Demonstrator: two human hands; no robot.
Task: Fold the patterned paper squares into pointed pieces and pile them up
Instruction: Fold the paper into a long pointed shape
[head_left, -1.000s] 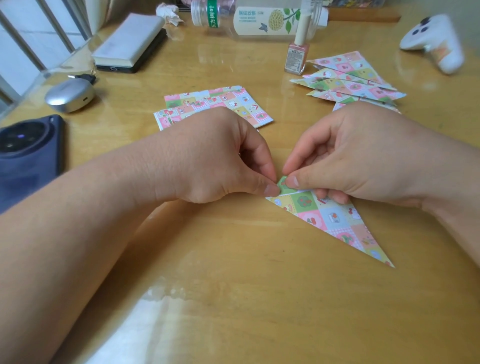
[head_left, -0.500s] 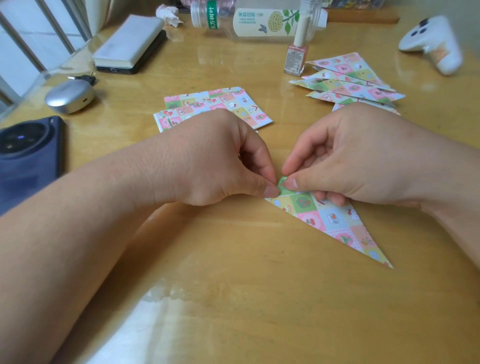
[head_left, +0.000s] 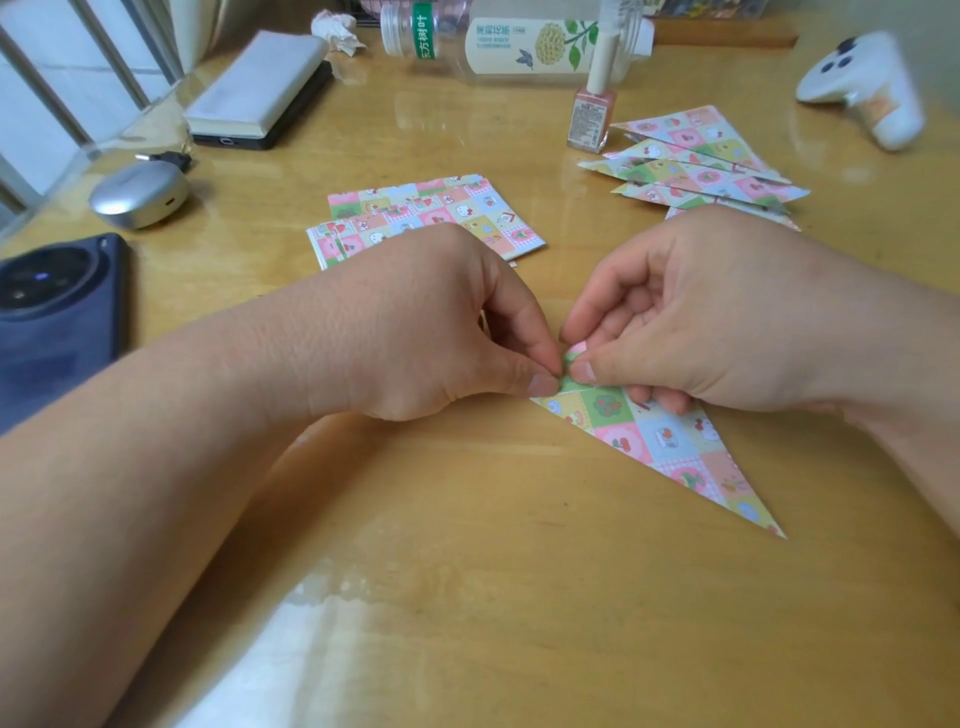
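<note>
Hardly anything has moved since the earlier frames: both hands stay on the same spot, and only the pinched corner looks rolled up a bit more, with a pink scrap of it now showing between the fingertips. The left hand pinches the blunt upper-left corner of the pointed piece between thumb and forefinger. The right hand pinches that same corner from the other side, thumb on top, its other fingers curled down onto the paper's upper edge. The two thumbs are nearly touching. The pointed piece lies flat on the table at centre, with its long tip running toward the lower right, away from both hands. The unfolded paper squares sit in a loose stack behind the left hand, which partly hides them. The finished pile is fanned out behind the right hand (how many pieces it holds is hard to tell), just beside a nail polish bottle. A plastic bottle lies on its side at the far edge. A phone and an earbud case are at far left, and a white controller at far right.
</note>
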